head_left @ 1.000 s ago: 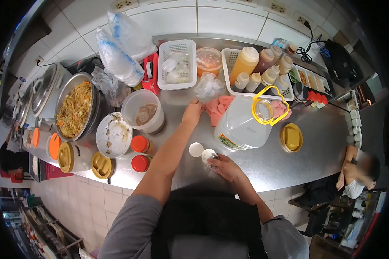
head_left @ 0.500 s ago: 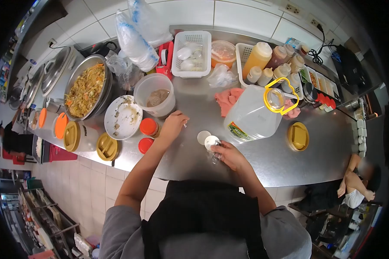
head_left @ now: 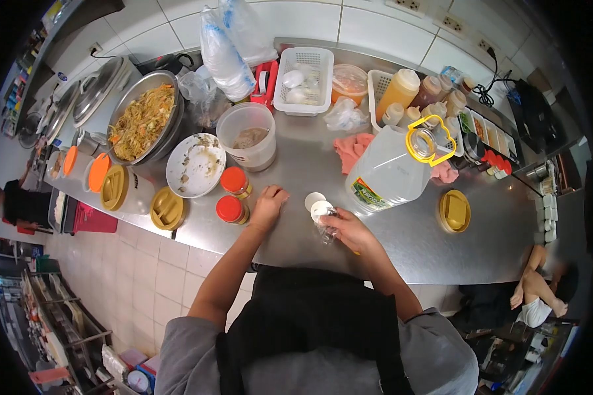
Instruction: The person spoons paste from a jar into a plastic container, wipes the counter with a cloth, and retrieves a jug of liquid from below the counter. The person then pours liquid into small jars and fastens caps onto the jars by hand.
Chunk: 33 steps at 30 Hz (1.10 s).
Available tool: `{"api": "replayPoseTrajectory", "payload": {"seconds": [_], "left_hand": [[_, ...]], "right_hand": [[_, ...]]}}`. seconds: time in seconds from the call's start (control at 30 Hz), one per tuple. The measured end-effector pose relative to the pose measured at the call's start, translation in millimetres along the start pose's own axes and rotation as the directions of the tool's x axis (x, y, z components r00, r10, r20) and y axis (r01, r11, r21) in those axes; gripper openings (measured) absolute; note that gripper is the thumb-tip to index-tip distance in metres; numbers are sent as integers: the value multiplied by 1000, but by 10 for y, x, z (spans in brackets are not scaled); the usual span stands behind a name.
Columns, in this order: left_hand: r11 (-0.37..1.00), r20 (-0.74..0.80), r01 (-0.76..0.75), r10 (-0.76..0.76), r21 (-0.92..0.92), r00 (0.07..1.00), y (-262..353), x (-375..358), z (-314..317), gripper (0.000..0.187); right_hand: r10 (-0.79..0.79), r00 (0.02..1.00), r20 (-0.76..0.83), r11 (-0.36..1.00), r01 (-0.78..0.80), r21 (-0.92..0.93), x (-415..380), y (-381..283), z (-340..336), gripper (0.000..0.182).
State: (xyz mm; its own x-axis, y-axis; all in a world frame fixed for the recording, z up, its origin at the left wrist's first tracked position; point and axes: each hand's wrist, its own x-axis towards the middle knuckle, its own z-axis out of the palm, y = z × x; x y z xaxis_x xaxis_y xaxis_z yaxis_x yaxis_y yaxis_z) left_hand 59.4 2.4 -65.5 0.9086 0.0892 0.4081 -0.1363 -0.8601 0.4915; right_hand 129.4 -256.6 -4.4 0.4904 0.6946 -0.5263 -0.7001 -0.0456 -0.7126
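Observation:
My right hand (head_left: 350,230) is closed on a crumpled clear plastic wrapper (head_left: 327,232), its fingertips at a white disc (head_left: 321,210). A second white disc (head_left: 314,199) lies on the steel counter, partly overlapped by the first. My left hand (head_left: 269,203) rests on the counter with its fingers curled in; whatever they hold, if anything, is hidden. Just left of it stand two red-lidded jars (head_left: 232,209). Beyond my right hand is a large clear plastic jug (head_left: 392,168) with a yellow handle, leaning to the right.
A plastic tub (head_left: 247,135), a soiled white bowl (head_left: 196,166) and a pan of noodles (head_left: 141,125) stand on the left. A white basket (head_left: 304,105) and sauce bottles (head_left: 398,92) line the back. A yellow lid (head_left: 454,210) lies right. Other people are at both edges.
My left hand has lowered toward the counter and curled its fingers; a small white bit at its fingertips no longer shows. My right hand stays at the discs. The view has shifted slightly.

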Motion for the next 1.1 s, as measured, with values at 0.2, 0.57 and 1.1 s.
{"api": "replayPoseTrajectory", "payload": {"seconds": [0.2,0.57,1.1], "left_hand": [[948,22,250,-250,-196,968,219,-98,-143,26],[938,44,332,-338,101,940,577,-369,-85,10],[918,157,175,-126,-356,980,586,-73,292,7]], "right_hand": [[-19,1000,-23,1000,18,-11,-64,-96,72,42],[-71,996,-47,997,73,32,-10,-147,22,38],[-590,795,-137,462,194,-866,484,205,-134,54]]}}
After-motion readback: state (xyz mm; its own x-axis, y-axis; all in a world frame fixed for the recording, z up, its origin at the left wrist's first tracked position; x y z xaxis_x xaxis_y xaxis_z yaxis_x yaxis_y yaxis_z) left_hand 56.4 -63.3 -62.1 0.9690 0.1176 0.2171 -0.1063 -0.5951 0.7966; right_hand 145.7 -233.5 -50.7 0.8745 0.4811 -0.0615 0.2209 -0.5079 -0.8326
